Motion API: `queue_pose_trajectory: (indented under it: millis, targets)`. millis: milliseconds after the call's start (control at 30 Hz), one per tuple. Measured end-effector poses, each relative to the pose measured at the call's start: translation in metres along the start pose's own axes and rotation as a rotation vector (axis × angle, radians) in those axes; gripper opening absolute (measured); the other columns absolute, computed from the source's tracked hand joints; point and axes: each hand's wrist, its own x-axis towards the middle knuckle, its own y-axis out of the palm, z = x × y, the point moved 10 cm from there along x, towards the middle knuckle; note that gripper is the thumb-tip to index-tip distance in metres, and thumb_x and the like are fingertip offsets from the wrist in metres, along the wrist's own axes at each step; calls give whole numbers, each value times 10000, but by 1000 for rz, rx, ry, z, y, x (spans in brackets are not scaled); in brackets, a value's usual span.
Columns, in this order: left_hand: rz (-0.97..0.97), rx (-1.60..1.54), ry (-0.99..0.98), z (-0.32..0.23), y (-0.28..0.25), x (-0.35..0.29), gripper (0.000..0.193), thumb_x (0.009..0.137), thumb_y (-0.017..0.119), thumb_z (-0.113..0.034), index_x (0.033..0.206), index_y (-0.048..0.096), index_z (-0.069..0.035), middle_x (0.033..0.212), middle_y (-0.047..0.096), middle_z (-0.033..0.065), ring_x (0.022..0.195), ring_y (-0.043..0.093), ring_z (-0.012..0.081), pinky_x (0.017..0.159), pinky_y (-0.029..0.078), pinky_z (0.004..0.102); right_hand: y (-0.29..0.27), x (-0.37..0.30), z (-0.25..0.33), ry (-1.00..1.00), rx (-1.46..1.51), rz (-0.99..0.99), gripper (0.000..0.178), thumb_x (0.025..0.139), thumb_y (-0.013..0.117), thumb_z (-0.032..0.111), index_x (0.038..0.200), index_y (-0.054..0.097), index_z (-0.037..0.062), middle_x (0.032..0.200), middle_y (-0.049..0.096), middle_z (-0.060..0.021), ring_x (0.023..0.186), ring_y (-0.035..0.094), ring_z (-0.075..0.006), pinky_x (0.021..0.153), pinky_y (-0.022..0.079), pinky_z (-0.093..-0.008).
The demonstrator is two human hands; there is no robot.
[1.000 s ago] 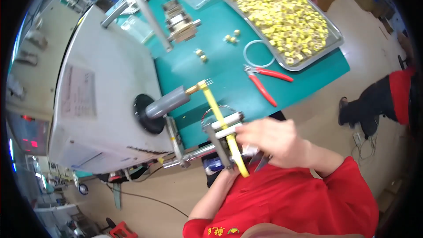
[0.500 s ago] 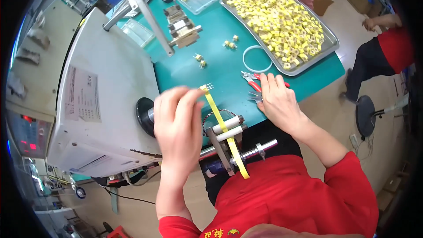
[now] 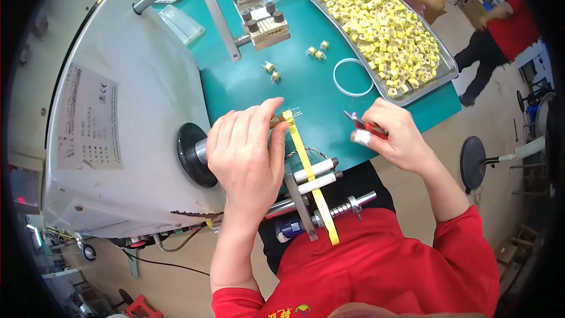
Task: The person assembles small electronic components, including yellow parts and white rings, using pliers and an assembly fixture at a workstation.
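Teal green covers the workbench (image 3: 247,82), and I take the grey winding machine (image 3: 118,112) on it as my landmark. My left hand (image 3: 247,159) lies just in front of the machine's black round hub (image 3: 189,154), fingers curled over the shaft that sticks out of it, fingertips closed around a small yellow part (image 3: 287,115) at the shaft's tip. A strip of yellow tape (image 3: 309,176) runs from that part toward me, over two white rollers (image 3: 315,176) just beside the hand. My right hand (image 3: 394,135) is farther out from the machine, closed around red-handled pliers (image 3: 366,125) and a small white piece; I cannot tell whether the pliers' jaws grip anything. Beyond that hand, away from the machine, lie a white ring (image 3: 353,76) and a metal tray (image 3: 447,73) heaped with yellow parts. A few loose parts (image 3: 271,70) lie near the machine's wooden fixture (image 3: 268,23).
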Motion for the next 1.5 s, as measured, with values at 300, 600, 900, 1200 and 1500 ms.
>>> queue_pose_trajectory:
  millis: [300,600,900,1200,1500]
  targets:
    - [-29,53,44,-3,-1,-4,179,902,661,-124,1078,685,-102,995,668,39,948,604,250,962,420,413,32,23,43,54,253,229,193,929,638,194,891,614,7,699,592,-164,634,603,-352,578,460,-382]
    - [-38,10,37,-1,0,-9,237,868,714,-175,1089,679,-99,1016,641,35,987,609,205,983,400,403,32,27,49,46,154,169,153,879,651,143,900,628,-8,728,597,-193,687,616,-387,597,473,-412]
    - [-38,47,10,-1,0,-7,252,847,730,-176,1082,665,-112,1004,623,14,993,594,195,933,375,389,32,29,49,79,125,208,176,904,623,149,854,621,-20,678,576,-194,647,601,-387,575,465,-405]
    - [-49,12,14,0,-2,-7,181,894,689,-136,1071,670,-105,987,647,31,963,602,225,912,376,375,38,24,41,163,158,252,304,982,592,222,820,629,-33,629,620,-137,564,629,-246,554,478,-330]
    - [-77,21,41,1,-2,-10,250,849,718,-174,1077,653,-95,1001,626,23,990,600,201,925,380,387,39,25,42,193,159,283,327,993,567,236,824,641,-34,645,634,-139,591,645,-241,584,494,-329]
